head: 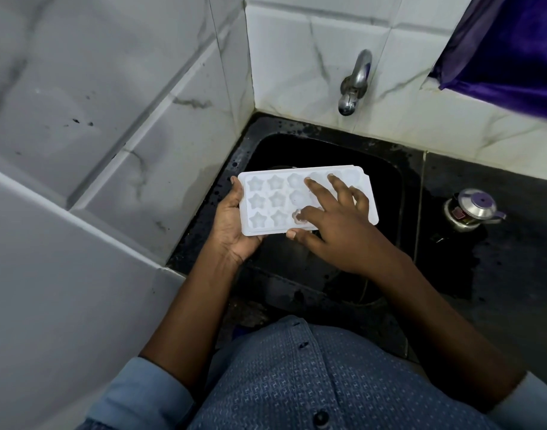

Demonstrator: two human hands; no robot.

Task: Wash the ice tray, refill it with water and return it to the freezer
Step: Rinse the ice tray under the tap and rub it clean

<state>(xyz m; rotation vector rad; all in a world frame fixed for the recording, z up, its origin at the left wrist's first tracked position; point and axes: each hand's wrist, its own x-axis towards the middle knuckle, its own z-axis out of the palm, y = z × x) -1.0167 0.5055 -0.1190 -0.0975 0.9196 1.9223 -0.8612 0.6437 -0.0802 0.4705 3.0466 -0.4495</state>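
Black sink [390, 193], marble-tiled walls [297, 57], tap [354, 83] above; left hand [232, 225] grips ice tray [267, 200], right hand [337, 231] fingers [320, 190] spread on it

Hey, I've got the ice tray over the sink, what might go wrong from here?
1. The left hand grips only one end of the tray, and the right hand just lies flat on top, so the tray could tip into the sink.
2. The tap sits high on the wall. Once opened, water hitting the tray may splash onto the wet-looking counter.
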